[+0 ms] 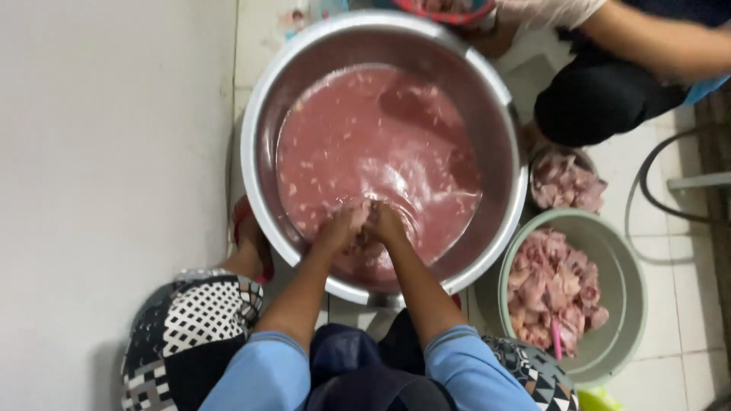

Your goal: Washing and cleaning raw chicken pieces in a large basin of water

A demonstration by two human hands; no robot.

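- Head view: I squat on the tiled floor [685, 358] beside a pale wall [106, 167], my knees in patterned cloth and my sleeves light blue.
- A big steel basin [263, 114] sits in front of me, holding cloudy pink water [365, 129] with small pale bits floating in it.
- My left hand [344, 224] and my right hand [387, 226] are both dipped at the near edge of the water, touching each other.
- Both hands are curled narrow around a lump of raw meat [364, 232] pressed between them; the fingers are partly under the water, so I cannot tell how tight the grip is.
- The water swirls and foams white just beyond my knuckles.
- To my right, just beside the basin, stands a grey-green bucket [628, 304] with raw meat pieces [552, 285] heaped in it and a pink handle [557, 342] poking out.
- Past that, a smaller bowl [585, 158] also holds meat pieces, close against the basin's rim.
- Another person [609, 91] crouches across from me in dark clothes, one gloved hand [548, 11] near a red-rimmed bowl [445, 11] at the top edge.
- A dark hose [647, 190] loops over the tiles on the far right.
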